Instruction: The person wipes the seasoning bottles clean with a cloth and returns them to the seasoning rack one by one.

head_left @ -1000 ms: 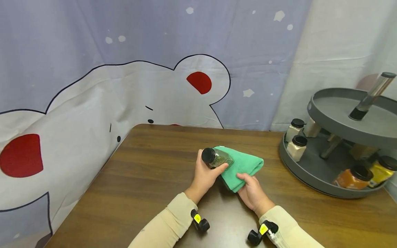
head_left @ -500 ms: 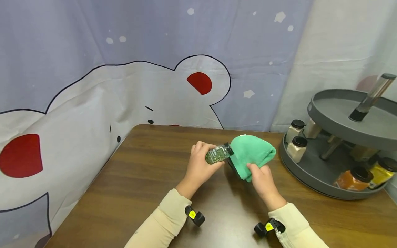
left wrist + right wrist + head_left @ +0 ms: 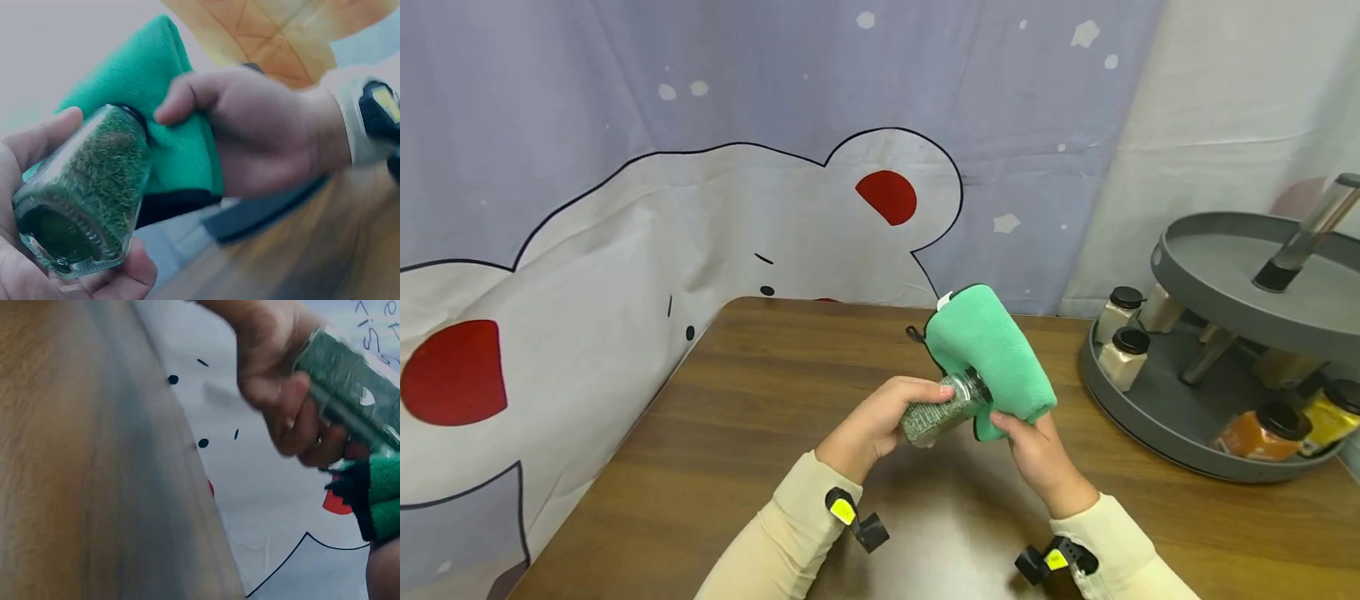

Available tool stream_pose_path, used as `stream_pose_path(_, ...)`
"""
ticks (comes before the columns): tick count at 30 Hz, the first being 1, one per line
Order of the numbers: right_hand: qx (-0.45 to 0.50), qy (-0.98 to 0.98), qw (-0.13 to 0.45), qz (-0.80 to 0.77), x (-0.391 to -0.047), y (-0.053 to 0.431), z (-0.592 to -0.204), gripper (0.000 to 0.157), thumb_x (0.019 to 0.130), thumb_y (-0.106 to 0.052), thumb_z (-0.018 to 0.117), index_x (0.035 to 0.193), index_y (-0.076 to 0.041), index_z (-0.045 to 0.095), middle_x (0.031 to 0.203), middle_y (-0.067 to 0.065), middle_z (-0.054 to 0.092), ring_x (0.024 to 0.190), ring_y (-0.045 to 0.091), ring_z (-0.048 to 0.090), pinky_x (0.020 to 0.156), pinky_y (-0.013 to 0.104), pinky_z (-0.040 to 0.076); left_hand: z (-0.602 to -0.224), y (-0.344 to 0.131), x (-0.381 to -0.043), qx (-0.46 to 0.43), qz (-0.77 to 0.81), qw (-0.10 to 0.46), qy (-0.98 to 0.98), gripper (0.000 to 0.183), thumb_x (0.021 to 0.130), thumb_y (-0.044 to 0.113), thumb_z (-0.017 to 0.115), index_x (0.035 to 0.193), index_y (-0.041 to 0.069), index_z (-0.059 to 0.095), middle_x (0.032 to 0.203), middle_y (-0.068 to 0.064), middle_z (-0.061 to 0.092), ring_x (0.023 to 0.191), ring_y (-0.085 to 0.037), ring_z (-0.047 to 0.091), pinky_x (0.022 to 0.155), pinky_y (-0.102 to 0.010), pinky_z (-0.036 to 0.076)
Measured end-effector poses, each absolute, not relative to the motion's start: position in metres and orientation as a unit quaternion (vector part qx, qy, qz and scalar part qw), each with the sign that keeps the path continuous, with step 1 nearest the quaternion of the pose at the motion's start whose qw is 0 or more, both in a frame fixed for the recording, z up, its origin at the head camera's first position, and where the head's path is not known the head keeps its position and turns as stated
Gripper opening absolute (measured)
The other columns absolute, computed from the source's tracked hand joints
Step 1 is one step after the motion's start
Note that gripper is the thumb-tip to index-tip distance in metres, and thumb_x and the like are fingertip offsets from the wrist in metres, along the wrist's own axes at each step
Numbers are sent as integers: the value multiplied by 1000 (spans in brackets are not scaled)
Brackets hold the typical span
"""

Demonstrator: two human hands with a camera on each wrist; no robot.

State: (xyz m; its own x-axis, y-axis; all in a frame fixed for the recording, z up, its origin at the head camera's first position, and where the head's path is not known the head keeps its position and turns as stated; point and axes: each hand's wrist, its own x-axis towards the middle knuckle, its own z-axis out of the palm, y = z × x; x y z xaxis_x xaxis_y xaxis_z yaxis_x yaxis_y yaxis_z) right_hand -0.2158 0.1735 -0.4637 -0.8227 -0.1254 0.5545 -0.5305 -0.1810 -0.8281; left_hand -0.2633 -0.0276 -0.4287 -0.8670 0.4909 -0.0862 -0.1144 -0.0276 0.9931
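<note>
My left hand (image 3: 880, 417) grips a clear glass spice jar (image 3: 934, 419) of dried green herbs, tilted with its black lid toward the right. In the left wrist view the base of the jar (image 3: 94, 181) faces the camera, and the lid end is against a green cloth (image 3: 144, 69). The folded cloth (image 3: 988, 342) is pinched by my right hand (image 3: 1048, 458), thumb on top and the other fingers behind it. Part of the black lid is hidden by the cloth. Both hands are above the table.
A grey two-tier turntable rack (image 3: 1195, 454) stands at the right of the wooden table (image 3: 760, 400). Its lower tier bears several black-lidded jars, among them a pale one (image 3: 1122, 367) and an orange one (image 3: 1255, 437). A printed curtain (image 3: 760, 217) hangs behind the table.
The jar has turned in my left hand from lid at left to lid at right, against the cloth. The cloth has shifted and unfolded somewhat upward, with my right hand moving rightward.
</note>
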Motion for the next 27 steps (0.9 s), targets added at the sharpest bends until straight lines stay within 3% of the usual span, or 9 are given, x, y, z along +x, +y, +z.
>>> stream_pose_path(1, 264, -629, 141, 717, -215, 173, -464, 56, 93, 17, 42, 135, -19, 53, 123, -12, 62, 104, 2, 58, 87, 18, 49, -429, -27, -263, 136, 709, 220, 656, 25, 87, 22, 71, 98, 0, 73, 83, -4, 67, 69, -14, 61, 56, -28, 50)
stream_pose_path(3, 237, -664, 141, 695, -215, 173, -463, 51, 93, 16, 44, 135, -12, 53, 120, -14, 63, 102, 2, 58, 86, 18, 49, -429, -26, -261, 177, 656, 148, 719, 26, 85, 27, 76, 99, 4, 75, 85, 2, 66, 70, -11, 59, 57, -26, 48)
stream_pose_path(7, 124, -707, 106, 688, -220, 173, -459, 28, 94, 8, 47, 122, 7, 54, 104, -12, 63, 94, 4, 58, 82, 20, 49, -424, -24, -250, 253, 370, -143, 882, 42, 75, 41, 88, 104, 13, 78, 91, 8, 62, 77, -8, 57, 55, -25, 46)
stream_pose_path(10, 49, -694, 79, 714, -227, 177, -453, 26, 96, 3, 43, 119, 11, 52, 101, -7, 63, 91, 6, 60, 80, 22, 51, -419, -22, -245, 254, 263, -263, 893, 49, 71, 47, 90, 107, 18, 76, 97, 8, 61, 85, -10, 58, 53, -28, 47)
stream_pose_path(12, 14, -714, 81, 695, -231, 184, -449, 28, 98, -2, 42, 122, 10, 52, 106, 3, 63, 92, 8, 59, 80, 24, 51, -416, -21, -243, 253, 271, -290, 883, 48, 70, 45, 92, 107, 19, 75, 99, 8, 62, 89, -10, 59, 54, -29, 49)
stream_pose_path(16, 51, -837, 121, 531, -235, 197, -448, 42, 99, -6, 45, 140, 3, 47, 134, 19, 56, 118, 26, 56, 100, 43, 47, -413, -19, -240, 251, 322, -336, 849, 51, 67, 42, 93, 107, 19, 72, 100, 8, 61, 90, -9, 60, 57, -31, 52)
stream_pose_path(20, 186, -914, 149, 328, -234, 188, -461, 61, 92, 2, 53, 151, -3, 40, 156, 25, 37, 144, 48, 31, 113, 65, 27, -412, -18, -239, 273, 356, -379, 810, 54, 69, 40, 94, 109, 13, 69, 102, 2, 61, 91, -13, 62, 63, -31, 56)
stream_pose_path(23, 249, -941, 59, 219, -225, 172, -469, 66, 90, -1, 58, 153, -7, 42, 160, 25, 30, 148, 52, 17, 114, 70, 19, -410, -18, -237, 283, 368, -394, 793, 55, 70, 37, 94, 111, 11, 67, 104, -1, 62, 93, -15, 63, 66, -30, 56)
stream_pose_path(27, 253, -950, -119, 140, -209, 154, -472, 73, 94, -24, 62, 160, -26, 30, 167, 19, 13, 152, 46, 2, 116, 69, 11, -409, -18, -237, 284, 367, -391, 795, 57, 71, 36, 94, 113, 11, 66, 106, -2, 61, 93, -14, 63, 67, -28, 56)
